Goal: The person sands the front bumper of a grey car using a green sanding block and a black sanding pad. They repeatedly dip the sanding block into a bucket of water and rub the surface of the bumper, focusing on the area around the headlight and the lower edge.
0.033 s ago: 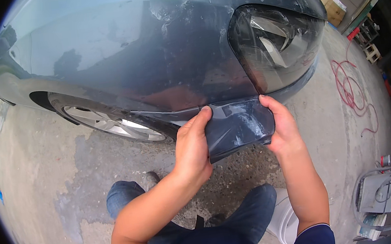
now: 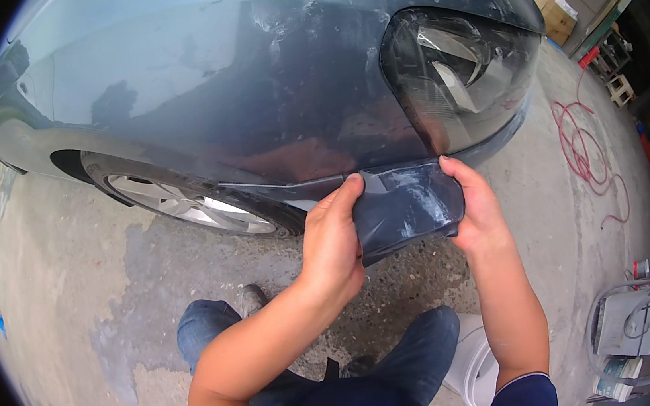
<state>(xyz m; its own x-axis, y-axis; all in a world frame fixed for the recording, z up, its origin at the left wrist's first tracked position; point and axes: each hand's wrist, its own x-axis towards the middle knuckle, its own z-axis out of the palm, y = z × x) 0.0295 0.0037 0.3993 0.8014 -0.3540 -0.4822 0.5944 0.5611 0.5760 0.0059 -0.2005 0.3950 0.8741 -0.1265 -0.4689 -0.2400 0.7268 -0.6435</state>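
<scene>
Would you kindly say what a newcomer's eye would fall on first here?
Probably the dark sheet held between the left grip and right grip, near the centre. Next comes the grey-blue car across the top, its headlight toward the right. The red hose lies coiled on the floor at far right.

Concrete floor point(image 2: 67, 264): grey, stained | red hose point(image 2: 581, 166): loose coils, right | white bucket point(image 2: 466, 343): lower right | blue scrap point(image 2: 1, 326): far left

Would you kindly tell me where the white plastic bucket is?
In the head view, the white bucket is at lower right, between the right forearm and right knee.
</scene>
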